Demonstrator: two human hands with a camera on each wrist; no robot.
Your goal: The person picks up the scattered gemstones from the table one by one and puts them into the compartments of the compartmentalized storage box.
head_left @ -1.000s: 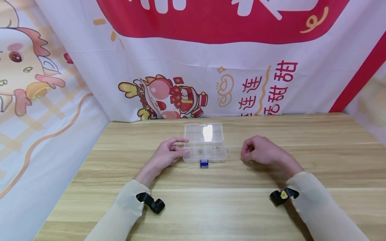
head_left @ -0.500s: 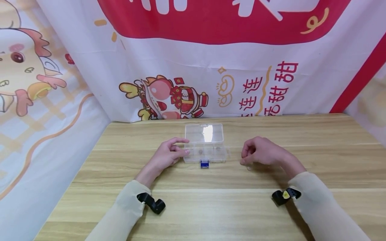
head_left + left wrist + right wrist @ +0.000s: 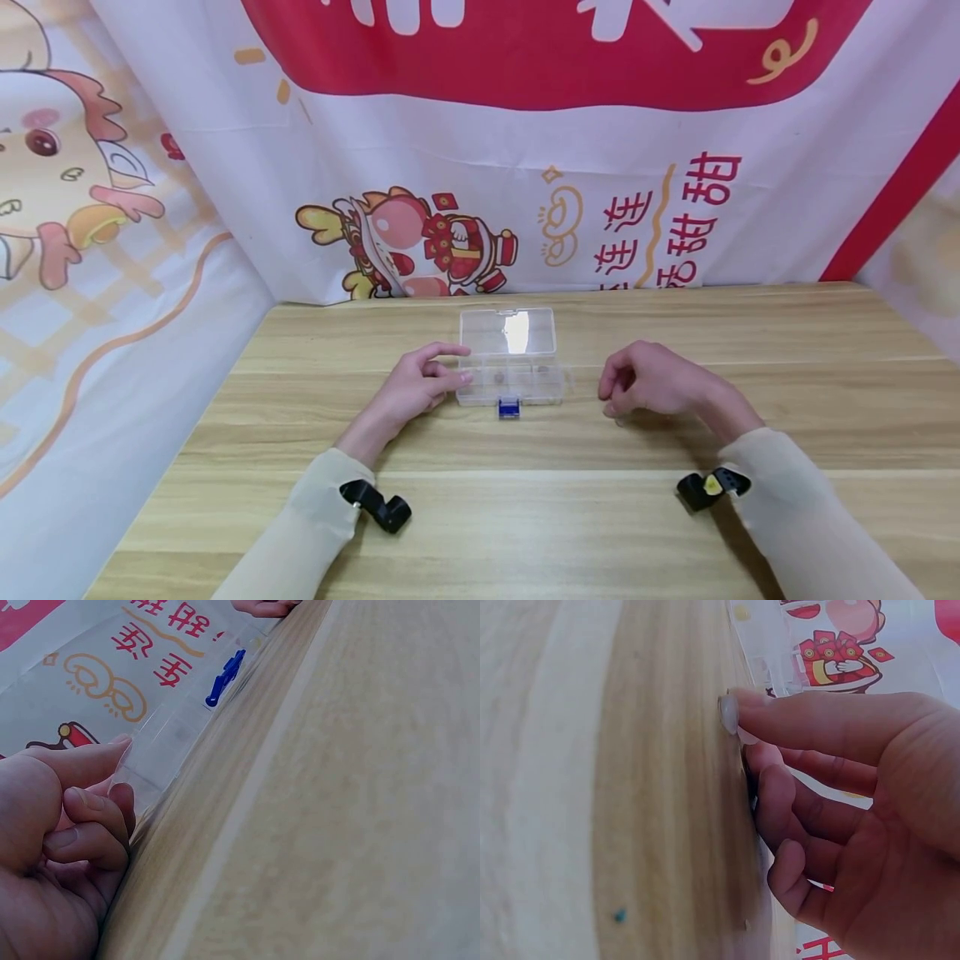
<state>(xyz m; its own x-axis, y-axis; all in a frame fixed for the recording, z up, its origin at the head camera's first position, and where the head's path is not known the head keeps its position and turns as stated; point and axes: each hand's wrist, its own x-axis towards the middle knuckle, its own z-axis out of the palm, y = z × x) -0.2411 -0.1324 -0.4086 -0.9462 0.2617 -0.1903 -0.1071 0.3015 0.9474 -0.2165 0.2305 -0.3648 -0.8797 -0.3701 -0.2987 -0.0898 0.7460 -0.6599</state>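
A clear plastic compartment box (image 3: 525,387) lies with its lid (image 3: 487,331) swung back and a blue clasp (image 3: 508,407) at its front. Small faint round items show in some compartments; their kind is too small to tell. My left hand (image 3: 416,382) holds the box's left end between thumb and index finger, the other fingers curled, as the left wrist view also shows. Right of the box, my right hand (image 3: 648,379) is low at the tabletop. Its thumb and index finger pinch a small whitish translucent piece (image 3: 729,714), partly hidden by the fingertips.
The box stands on a wood-grain table (image 3: 480,517). Behind and to the left hangs a printed white and red cloth (image 3: 450,150). A tiny teal speck (image 3: 620,915) shows on the tabletop in the right wrist view. Each sleeve carries a black wrist camera (image 3: 386,510).
My right thumb has come down onto the small piece on the table, which was visible just below the fingertips before. My left hand and the box have stayed put.
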